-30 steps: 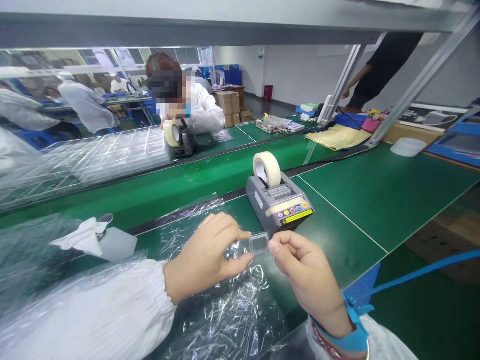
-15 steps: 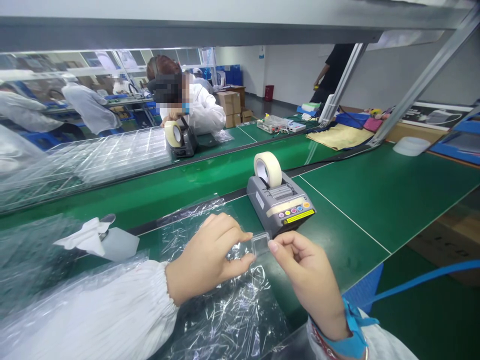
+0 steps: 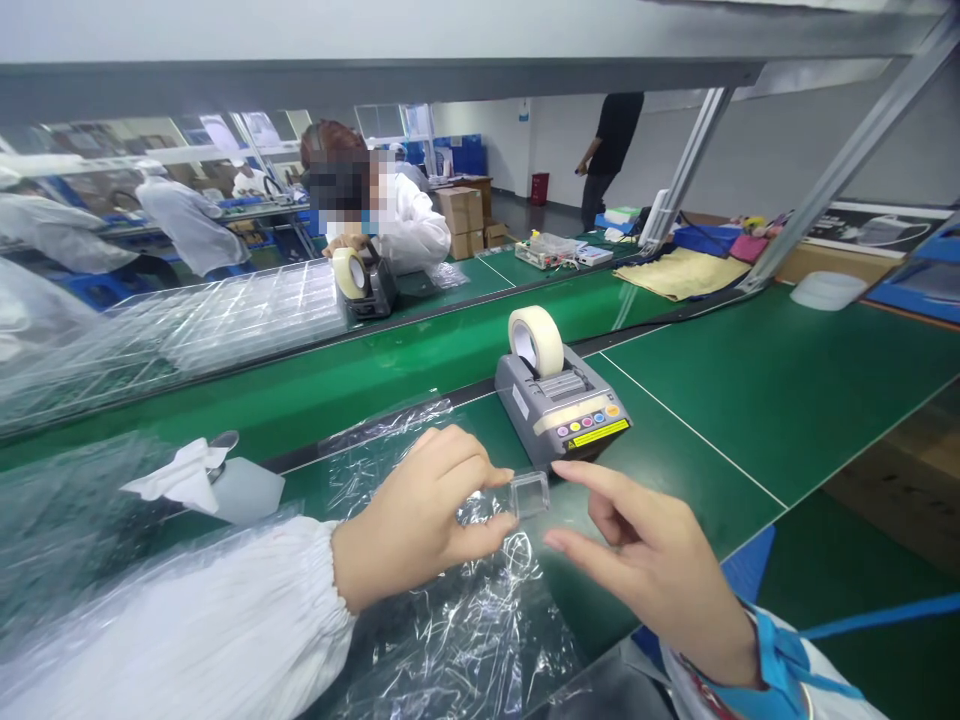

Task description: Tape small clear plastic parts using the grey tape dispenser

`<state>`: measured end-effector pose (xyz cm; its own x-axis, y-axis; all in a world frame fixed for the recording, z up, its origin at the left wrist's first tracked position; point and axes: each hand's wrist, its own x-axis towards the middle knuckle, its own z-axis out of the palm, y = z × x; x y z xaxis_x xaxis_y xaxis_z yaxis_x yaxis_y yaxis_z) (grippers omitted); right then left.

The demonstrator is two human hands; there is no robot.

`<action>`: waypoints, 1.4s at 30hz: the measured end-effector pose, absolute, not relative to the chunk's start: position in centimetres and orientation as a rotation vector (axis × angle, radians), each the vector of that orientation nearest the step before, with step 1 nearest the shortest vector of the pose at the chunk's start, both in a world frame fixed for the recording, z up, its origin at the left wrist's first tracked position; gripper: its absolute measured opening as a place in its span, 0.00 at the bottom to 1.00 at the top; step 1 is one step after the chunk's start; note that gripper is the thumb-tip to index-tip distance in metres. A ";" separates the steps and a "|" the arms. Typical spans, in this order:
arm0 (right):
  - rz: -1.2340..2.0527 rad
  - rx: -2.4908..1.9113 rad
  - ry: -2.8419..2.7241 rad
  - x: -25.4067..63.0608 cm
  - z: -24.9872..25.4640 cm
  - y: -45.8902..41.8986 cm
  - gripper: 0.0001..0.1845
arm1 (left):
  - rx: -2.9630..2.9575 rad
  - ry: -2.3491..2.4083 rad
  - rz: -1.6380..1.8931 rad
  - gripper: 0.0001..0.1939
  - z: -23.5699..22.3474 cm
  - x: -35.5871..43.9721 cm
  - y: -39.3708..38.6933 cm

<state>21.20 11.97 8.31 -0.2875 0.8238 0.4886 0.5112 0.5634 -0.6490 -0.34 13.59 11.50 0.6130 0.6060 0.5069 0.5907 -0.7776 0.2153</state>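
My left hand (image 3: 420,515) pinches a small clear plastic square case (image 3: 529,494) between thumb and fingertips, holding it above crinkled clear film (image 3: 457,620) on the green bench. My right hand (image 3: 652,570) is just right of the case with its fingers spread and apart from it, holding nothing. A blue wrist strap (image 3: 780,660) circles my right wrist. A grey automatic tape dispenser (image 3: 559,405) with a white tape roll (image 3: 535,340) stands directly behind the case.
A folded white wipe (image 3: 180,475) lies on a grey plate at left. Clear plastic trays (image 3: 247,310) line the conveyor. A co-worker in white sits opposite at another tape dispenser (image 3: 364,280). A person in black stands far back. A yellow cloth (image 3: 679,272) lies at right.
My right hand has let go of the clear case and drawn back to the right with its fingers opened. My left hand still holds the case. The person in black has walked left.
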 end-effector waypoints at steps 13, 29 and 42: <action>0.113 -0.898 -2.284 21.6 8.9 13.7 0.13 | 3.097 1.132 0.486 0.26 14.3 0.1 13.3; 0.302 -1.134 -2.432 16.5 7.3 17.7 0.22 | 2.575 2.172 -0.399 0.13 12.6 -7.7 27.0; 0.356 -1.066 -2.749 11.4 2.8 18.8 0.09 | 1.716 2.433 -0.573 0.15 7.6 -15.2 29.5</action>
<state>11.38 18.76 2.76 -0.7296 0.6800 0.0727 0.6390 0.7157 -0.2818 -15.18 29.53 7.59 -0.3556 0.8849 -0.3010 0.9262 0.2904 -0.2405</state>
